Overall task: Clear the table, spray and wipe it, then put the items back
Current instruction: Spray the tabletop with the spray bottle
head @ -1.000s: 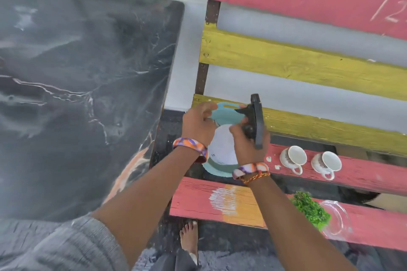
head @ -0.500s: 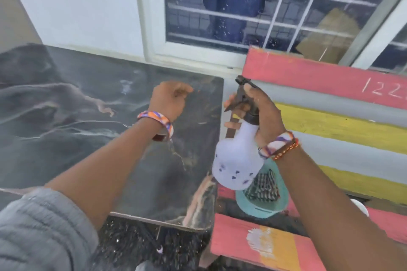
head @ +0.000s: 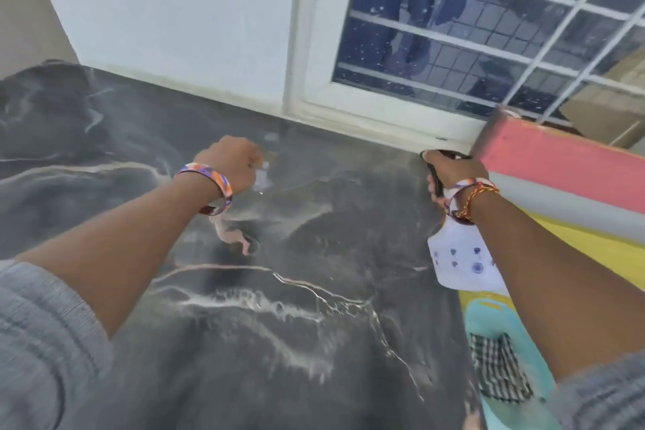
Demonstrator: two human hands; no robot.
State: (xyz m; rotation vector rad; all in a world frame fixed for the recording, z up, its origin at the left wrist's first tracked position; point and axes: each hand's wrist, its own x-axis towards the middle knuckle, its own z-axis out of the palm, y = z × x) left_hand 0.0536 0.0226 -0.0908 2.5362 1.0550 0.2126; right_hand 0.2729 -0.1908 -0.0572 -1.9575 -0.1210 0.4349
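A dark marble table (head: 314, 290) with pale veins fills the lower left and middle. My right hand (head: 453, 173) grips the black trigger head of a white spray bottle (head: 460, 262) with small blue dots, held over the table's right edge with the nozzle aimed left across the top. My left hand (head: 232, 160) hovers above the middle of the table with its fingers curled in and nothing in it. A checked cloth (head: 495, 370) lies in a turquoise bowl (head: 488, 321) at the lower right, beside the table.
A bench of pink (head: 565, 154), grey and yellow slats stands against the table's right side. Behind the table are a white wall (head: 174, 10) and a barred window (head: 488, 17).
My right hand lifted the spray bottle from the bench and carried it up over the table's right edge. My left hand moved further over the table. My view swung left, off the bench.
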